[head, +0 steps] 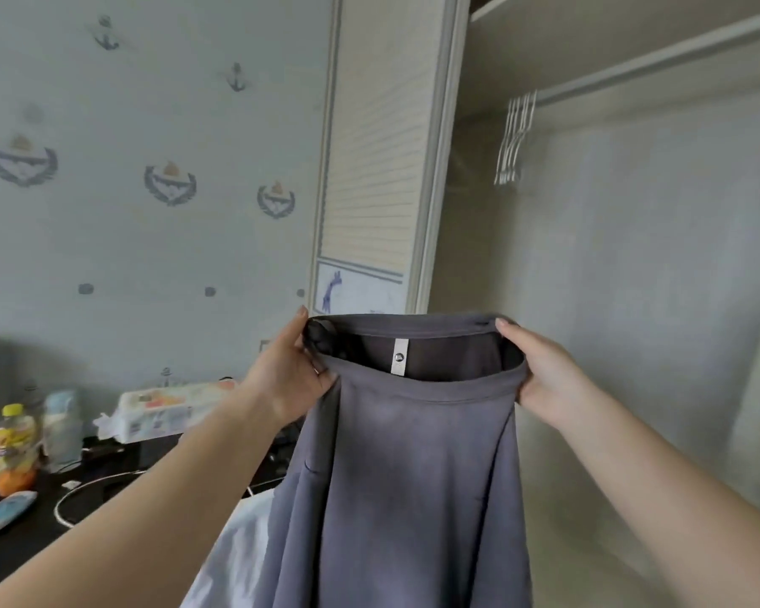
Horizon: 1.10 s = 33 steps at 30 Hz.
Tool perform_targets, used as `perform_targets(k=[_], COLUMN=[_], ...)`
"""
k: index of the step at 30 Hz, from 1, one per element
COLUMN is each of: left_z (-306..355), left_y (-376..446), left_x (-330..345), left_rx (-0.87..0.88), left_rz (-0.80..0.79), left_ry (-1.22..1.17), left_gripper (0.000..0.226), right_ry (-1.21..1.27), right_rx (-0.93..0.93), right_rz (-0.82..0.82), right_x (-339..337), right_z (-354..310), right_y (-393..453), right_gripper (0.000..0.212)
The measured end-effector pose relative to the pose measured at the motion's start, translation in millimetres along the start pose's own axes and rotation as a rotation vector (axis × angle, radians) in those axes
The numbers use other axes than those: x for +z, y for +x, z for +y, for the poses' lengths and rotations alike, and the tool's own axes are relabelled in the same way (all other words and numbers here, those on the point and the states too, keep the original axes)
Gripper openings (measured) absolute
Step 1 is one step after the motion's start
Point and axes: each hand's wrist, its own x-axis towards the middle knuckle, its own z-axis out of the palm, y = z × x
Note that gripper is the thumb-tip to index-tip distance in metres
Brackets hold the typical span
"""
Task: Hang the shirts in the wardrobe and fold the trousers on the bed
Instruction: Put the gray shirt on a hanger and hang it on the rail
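I hold up a pair of dark grey trousers (406, 467) by the waistband, which is stretched open and level, a small white label showing inside the back. My left hand (292, 370) grips the waistband's left end. My right hand (540, 370) grips its right end. The legs hang straight down past the bottom of the frame. Behind the trousers stands the open wardrobe (610, 256), with several white hangers (513, 138) bunched on its rail (659, 63). A bit of white bedding (238, 546) shows below my left forearm.
A dark bedside table (106, 498) at the lower left carries a yellow-capped bottle (14, 445), a pack of wipes (159, 410), a tube (3, 513) and a white cable (84, 489). The louvred wardrobe door (378, 147) stands slid left beside the anchor-patterned wall.
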Motion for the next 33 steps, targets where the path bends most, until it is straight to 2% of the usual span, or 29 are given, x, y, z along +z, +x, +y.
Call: perform_targets(k=[3,7,13,18,26,30,33], left_z=[-31,-60,-93,-96,-93,-91,-85], left_y=[42,95,196,273,369,408,437], left_x=[36,74,122,155,202,222,238], left_rx=[-0.036,-0.077,-0.147,-0.221,-0.219,-0.141,-0.056], left_rz=[-0.057,-0.151,-0.246,-0.354,-0.519,-0.57,-0.568], left_ry=[-0.051,-0.106,-0.178,-0.254,-0.249,-0.205,-0.149], left_gripper=[0.028,0.029,0.03,0.032,0.02,0.007,0.01], right_ry=[-0.052,-0.071,-0.203,-0.281,-0.692,-0.967,-1.218], right_rx=[-0.071,-0.132,-0.261,-0.317,-0.311,-0.253,-0.194], right_rz=[0.137,0.298,0.478,0.577,0.694,0.683,0.604], right_x=[-38,-72,-110,-126,-152,-156,-152], right_z=[-26,-50,-88,-118,-150,-168,-182], right_y=[16,41,91,132,196,234,274], right_gripper=[0.017,0.019,0.028,0.026,0.028,0.032,0.034])
